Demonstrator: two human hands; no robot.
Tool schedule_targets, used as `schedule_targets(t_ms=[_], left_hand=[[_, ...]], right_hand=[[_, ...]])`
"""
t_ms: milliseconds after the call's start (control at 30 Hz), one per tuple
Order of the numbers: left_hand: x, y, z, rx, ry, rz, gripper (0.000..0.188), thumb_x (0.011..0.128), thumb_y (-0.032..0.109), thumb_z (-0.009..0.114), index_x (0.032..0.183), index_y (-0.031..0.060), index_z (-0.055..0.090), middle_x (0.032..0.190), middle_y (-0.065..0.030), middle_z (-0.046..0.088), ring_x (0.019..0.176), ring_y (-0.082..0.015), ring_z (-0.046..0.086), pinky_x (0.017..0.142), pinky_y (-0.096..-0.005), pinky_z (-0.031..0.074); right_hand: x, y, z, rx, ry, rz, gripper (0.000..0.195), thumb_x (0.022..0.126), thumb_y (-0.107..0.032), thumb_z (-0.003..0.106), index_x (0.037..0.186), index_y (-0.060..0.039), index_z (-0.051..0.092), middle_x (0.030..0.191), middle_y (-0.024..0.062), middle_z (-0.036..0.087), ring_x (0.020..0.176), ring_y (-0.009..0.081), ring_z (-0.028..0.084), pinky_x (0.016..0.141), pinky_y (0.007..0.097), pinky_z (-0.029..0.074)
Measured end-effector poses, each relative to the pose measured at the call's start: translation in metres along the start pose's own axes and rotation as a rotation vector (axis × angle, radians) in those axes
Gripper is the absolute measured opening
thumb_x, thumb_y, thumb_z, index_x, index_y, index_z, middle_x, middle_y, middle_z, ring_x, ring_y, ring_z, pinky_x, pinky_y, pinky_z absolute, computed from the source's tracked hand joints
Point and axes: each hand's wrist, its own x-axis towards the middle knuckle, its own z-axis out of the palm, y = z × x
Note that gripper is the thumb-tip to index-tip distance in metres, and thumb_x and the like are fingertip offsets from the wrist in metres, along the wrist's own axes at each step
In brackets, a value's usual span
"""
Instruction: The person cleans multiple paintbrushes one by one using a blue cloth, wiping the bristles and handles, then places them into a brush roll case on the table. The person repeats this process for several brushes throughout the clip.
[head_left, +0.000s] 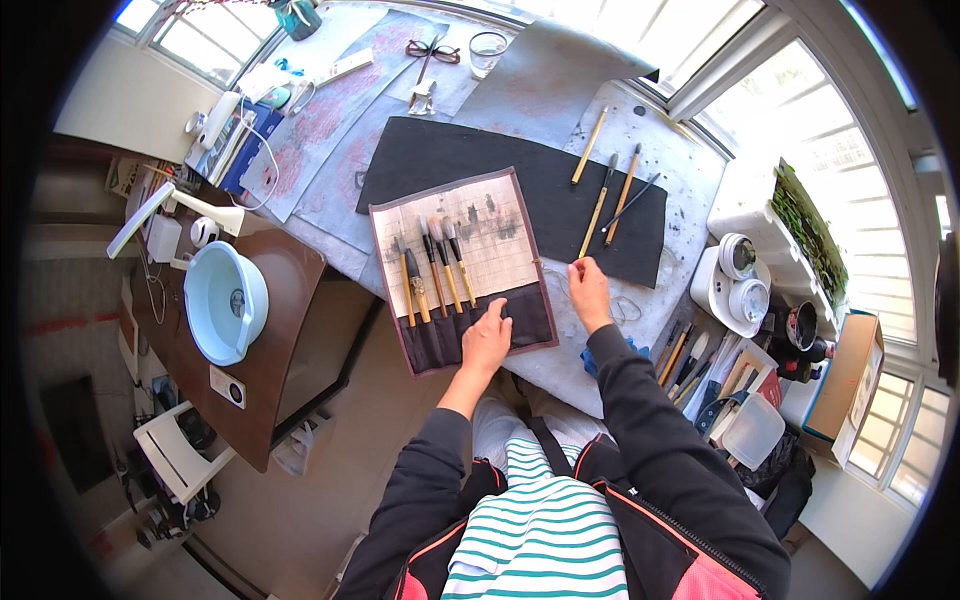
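A bamboo brush roll (487, 259) with a dark fabric pocket strip lies unrolled before me. Several calligraphy brushes (450, 266) stand in its pockets with their tips pointing away from me. My left hand (487, 337) rests on the dark pocket strip, right of these brushes, with no brush visible in it. To the right of the roll, my right hand (588, 289) pinches the handle end of a long bamboo brush (598, 206). This brush lies across a black felt mat (480, 154). Near it are an orange-handled brush (624, 196), a thin dark brush (631, 201) and a yellow-handled brush (590, 145).
Eyeglasses (433, 51) and a drinking glass (487, 54) stand at the back. On the right are a white planter (739, 191), a jar tray (712, 292) and several upright brushes (679, 356). A blue basin (225, 300) sits on the brown table (300, 277) at left.
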Motion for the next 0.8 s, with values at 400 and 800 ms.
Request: schedule_targets(t_ms=[400, 800], left_hand=[[-0.013, 0.048, 0.001, -0.165, -0.129, 0.087, 0.02, 0.082, 0.015, 0.058, 0.1, 0.0072, 0.057, 0.082, -0.0084, 0.061, 0.076, -0.0267, 0.06, 0.068, -0.0366, 0.048], [0.0, 0.098, 0.011, -1.204, -0.017, -0.366, 0.021, 0.095, 0.021, 0.045, 0.11, 0.0081, 0.05, 0.064, 0.0036, 0.042, 0.048, -0.0038, 0.038, 0.043, -0.0187, 0.036]], right_hand=[[0.041, 0.042, 0.004, -0.064, -0.206, 0.095, 0.029, 0.08, -0.03, 0.06, 0.075, -0.0014, 0.058, 0.07, 0.0132, 0.063, 0.068, 0.0249, 0.062, 0.06, 0.0367, 0.048], [-0.131, -0.038, -0.089, 0.216, -0.555, -0.225, 0.02, 0.079, -0.021, 0.064, 0.084, -0.0046, 0.055, 0.07, 0.0129, 0.057, 0.064, 0.0301, 0.057, 0.057, 0.0379, 0.044]])
